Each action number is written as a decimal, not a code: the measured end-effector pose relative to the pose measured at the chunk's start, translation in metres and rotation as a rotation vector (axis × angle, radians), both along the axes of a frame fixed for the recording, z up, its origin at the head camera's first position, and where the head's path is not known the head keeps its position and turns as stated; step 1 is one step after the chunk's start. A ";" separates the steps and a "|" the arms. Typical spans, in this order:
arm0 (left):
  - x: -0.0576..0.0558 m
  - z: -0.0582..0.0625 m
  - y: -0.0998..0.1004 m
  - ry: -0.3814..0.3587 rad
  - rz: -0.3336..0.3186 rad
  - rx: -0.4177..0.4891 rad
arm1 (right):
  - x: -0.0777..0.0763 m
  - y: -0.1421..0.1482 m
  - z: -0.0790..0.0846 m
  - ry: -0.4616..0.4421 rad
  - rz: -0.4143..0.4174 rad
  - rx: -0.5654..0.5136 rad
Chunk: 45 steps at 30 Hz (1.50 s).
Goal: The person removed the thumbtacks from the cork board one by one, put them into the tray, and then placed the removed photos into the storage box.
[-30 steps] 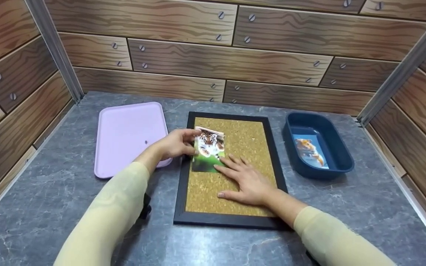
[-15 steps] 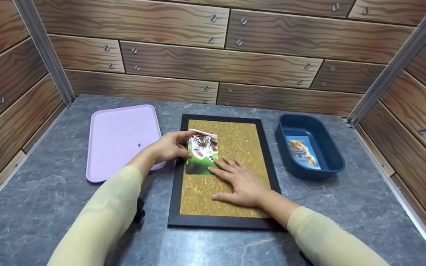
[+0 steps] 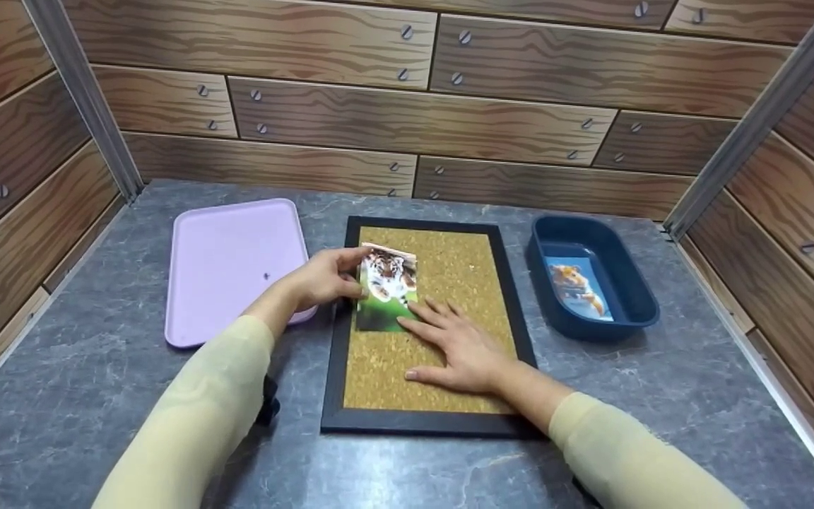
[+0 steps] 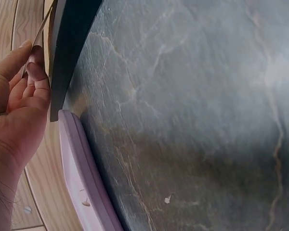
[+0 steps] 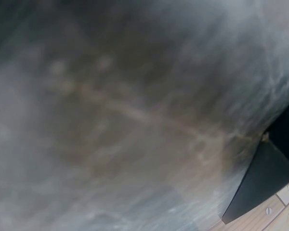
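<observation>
A tiger photo (image 3: pixel 384 314) lies along the left side of a cork board (image 3: pixel 393 378) with a black frame (image 3: pixel 442 423). My left hand (image 3: pixel 319 278) pinches the photo's left edge between thumb and fingers. In the left wrist view, the left hand (image 4: pixel 21 103) holds the photo, seen edge-on as a thin tilted line, above the frame's side. My right hand (image 3: pixel 460 353) rests on the cork with spread, straight fingers, its fingertips at the photo's lower right edge. The right wrist view shows a corner of the black frame (image 5: pixel 260 185) but not the hand.
To the left sits a lilac tray (image 3: pixel 227 283) with a small dark speck on it. A dark blue bin (image 3: pixel 626 276) at the right contains a photo of an orange animal (image 3: pixel 580 288). Wood-patterned walls (image 3: pixel 322 113) enclose the grey marbled table (image 3: pixel 689 396).
The whole scene shifted slightly left in the head view as the head moved. Both hands and the photo keep nearly the same places on the board.
</observation>
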<state>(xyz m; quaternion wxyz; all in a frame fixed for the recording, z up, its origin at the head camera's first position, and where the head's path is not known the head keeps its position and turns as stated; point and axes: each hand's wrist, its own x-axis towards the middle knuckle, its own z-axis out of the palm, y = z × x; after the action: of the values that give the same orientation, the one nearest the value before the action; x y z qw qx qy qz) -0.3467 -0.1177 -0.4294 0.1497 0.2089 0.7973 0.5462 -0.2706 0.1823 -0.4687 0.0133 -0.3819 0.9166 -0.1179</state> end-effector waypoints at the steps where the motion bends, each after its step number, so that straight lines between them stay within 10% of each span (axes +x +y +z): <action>1: 0.000 0.000 0.000 -0.006 -0.002 0.008 | 0.000 0.000 0.000 0.000 -0.001 0.000; 30: -0.001 0.007 -0.003 -0.022 0.056 -0.022 | 0.004 0.001 0.002 0.021 -0.002 -0.043; 45: 0.000 0.019 -0.016 -0.029 0.082 0.125 | 0.004 0.001 0.002 0.028 -0.016 -0.047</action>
<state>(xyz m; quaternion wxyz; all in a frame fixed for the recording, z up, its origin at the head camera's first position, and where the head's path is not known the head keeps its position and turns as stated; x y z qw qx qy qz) -0.3467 -0.1337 -0.4102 0.1253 0.1770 0.7672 0.6036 -0.2669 0.1837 -0.4667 -0.0097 -0.3763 0.9167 -0.1341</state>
